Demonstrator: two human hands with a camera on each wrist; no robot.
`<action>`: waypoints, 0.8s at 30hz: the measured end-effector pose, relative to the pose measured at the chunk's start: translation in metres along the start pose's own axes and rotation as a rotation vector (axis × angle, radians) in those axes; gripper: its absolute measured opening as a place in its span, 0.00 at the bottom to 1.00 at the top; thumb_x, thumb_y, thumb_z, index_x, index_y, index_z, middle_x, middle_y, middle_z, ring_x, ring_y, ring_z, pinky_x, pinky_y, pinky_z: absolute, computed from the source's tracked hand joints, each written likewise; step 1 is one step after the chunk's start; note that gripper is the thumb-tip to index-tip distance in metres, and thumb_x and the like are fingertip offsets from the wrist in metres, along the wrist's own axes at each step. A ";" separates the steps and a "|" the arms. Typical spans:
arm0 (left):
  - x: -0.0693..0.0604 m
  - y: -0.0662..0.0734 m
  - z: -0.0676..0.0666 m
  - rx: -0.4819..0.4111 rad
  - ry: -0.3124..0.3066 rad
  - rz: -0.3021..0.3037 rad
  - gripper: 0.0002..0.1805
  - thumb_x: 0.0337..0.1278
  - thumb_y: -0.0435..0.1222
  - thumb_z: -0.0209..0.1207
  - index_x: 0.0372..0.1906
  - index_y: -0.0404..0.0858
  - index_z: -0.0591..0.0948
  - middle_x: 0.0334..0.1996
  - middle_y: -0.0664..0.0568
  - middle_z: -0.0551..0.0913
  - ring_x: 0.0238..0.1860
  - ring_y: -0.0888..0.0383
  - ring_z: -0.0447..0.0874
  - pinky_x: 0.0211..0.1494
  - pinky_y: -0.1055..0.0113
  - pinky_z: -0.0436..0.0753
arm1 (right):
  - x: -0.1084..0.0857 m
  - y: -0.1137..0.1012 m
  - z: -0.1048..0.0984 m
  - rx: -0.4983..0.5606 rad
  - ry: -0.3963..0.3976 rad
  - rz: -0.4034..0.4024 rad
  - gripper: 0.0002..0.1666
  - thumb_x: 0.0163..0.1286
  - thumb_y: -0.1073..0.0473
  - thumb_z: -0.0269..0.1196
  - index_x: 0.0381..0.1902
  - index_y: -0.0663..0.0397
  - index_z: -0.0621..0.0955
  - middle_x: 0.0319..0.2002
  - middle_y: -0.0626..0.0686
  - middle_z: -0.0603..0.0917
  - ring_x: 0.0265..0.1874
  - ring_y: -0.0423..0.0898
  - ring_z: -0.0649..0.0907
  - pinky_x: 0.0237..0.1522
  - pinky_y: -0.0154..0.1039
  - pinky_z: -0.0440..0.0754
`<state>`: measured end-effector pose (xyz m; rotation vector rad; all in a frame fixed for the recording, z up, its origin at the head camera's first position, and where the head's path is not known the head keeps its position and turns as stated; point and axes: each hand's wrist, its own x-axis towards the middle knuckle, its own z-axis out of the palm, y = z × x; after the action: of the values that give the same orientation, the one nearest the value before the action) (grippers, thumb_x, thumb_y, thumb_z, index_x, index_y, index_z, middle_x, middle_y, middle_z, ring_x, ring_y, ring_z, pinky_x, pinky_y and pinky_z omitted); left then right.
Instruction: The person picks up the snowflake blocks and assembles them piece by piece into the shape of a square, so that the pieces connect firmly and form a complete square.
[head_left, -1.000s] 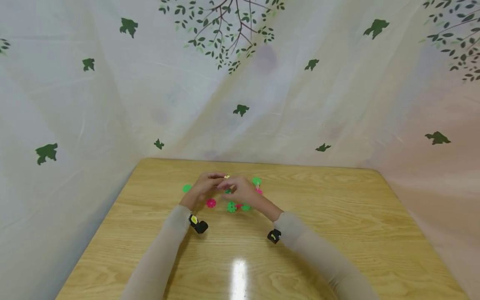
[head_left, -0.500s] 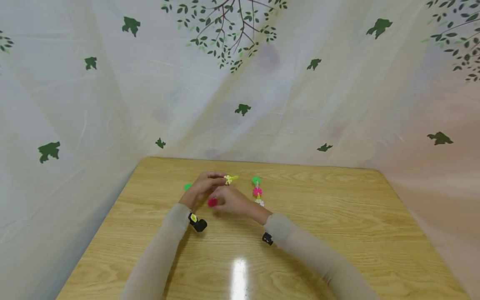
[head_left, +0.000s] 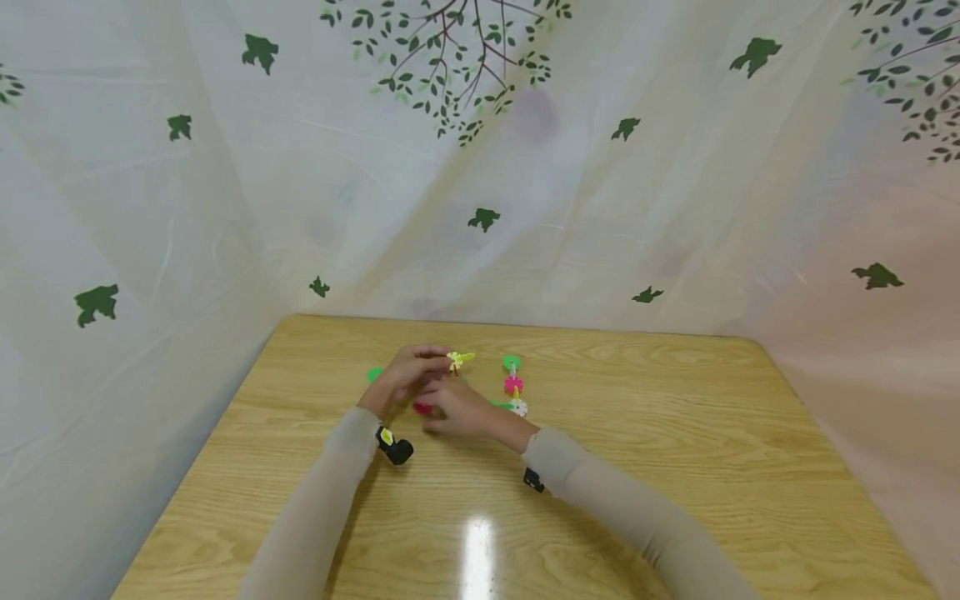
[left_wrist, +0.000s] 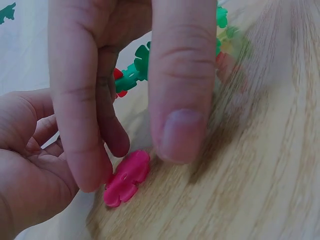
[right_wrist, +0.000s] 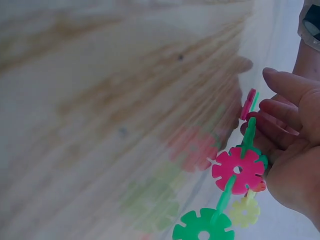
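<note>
My left hand (head_left: 407,375) is at the back middle of the table. Its fingertips hold a yellow notched flower disc (head_left: 455,361), which has a yellow piece sticking out to the right. My right hand (head_left: 459,408) reaches left in front of it. In the left wrist view a pink notched disc (left_wrist: 127,178) sits at its fingertips, between the fingers (left_wrist: 86,165) and thumb. Beneath the right hand, a joined chain shows in the right wrist view: a green disc (right_wrist: 204,227), a pink disc (right_wrist: 237,170) and more green pieces.
The chain bends towards the back with a white disc (head_left: 519,407), a pink disc (head_left: 513,385) and a green disc (head_left: 512,362). Left of my left hand lies a green disc (head_left: 375,375). A patterned curtain (head_left: 570,267) hangs behind the wooden table (head_left: 637,417).
My right hand has moved left and down, from beside the left fingertips to the loose pink disc. The yellow pieces have come into view as it left. The left hand has stayed in place.
</note>
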<state>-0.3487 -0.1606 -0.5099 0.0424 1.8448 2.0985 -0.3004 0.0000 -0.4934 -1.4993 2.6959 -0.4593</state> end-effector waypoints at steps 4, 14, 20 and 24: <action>0.000 -0.001 -0.001 0.033 -0.009 0.011 0.20 0.69 0.27 0.59 0.63 0.25 0.77 0.33 0.57 0.88 0.34 0.61 0.88 0.39 0.70 0.87 | -0.002 0.001 0.002 -0.005 -0.005 -0.004 0.19 0.68 0.54 0.70 0.54 0.56 0.86 0.54 0.52 0.85 0.59 0.48 0.81 0.73 0.47 0.72; -0.001 -0.002 -0.001 0.051 0.005 0.046 0.20 0.68 0.26 0.59 0.61 0.22 0.77 0.36 0.60 0.88 0.37 0.64 0.88 0.44 0.72 0.88 | -0.010 -0.002 -0.002 -0.004 0.007 -0.065 0.12 0.66 0.63 0.71 0.48 0.54 0.88 0.47 0.52 0.86 0.53 0.49 0.82 0.67 0.46 0.75; -0.002 -0.003 -0.002 0.046 0.010 0.041 0.19 0.68 0.25 0.59 0.61 0.22 0.78 0.41 0.60 0.86 0.39 0.64 0.88 0.47 0.73 0.88 | -0.012 -0.003 -0.003 0.012 -0.027 -0.047 0.12 0.64 0.63 0.72 0.46 0.52 0.89 0.45 0.50 0.87 0.52 0.46 0.82 0.67 0.44 0.76; -0.002 -0.003 -0.002 0.028 0.003 0.035 0.19 0.68 0.25 0.59 0.61 0.22 0.77 0.41 0.59 0.86 0.39 0.64 0.88 0.47 0.72 0.88 | -0.013 -0.003 -0.003 0.014 -0.046 -0.045 0.10 0.64 0.61 0.72 0.44 0.51 0.89 0.43 0.48 0.87 0.49 0.44 0.82 0.64 0.41 0.76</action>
<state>-0.3471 -0.1627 -0.5126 0.0793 1.8887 2.0967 -0.2910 0.0101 -0.4908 -1.5501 2.6235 -0.4386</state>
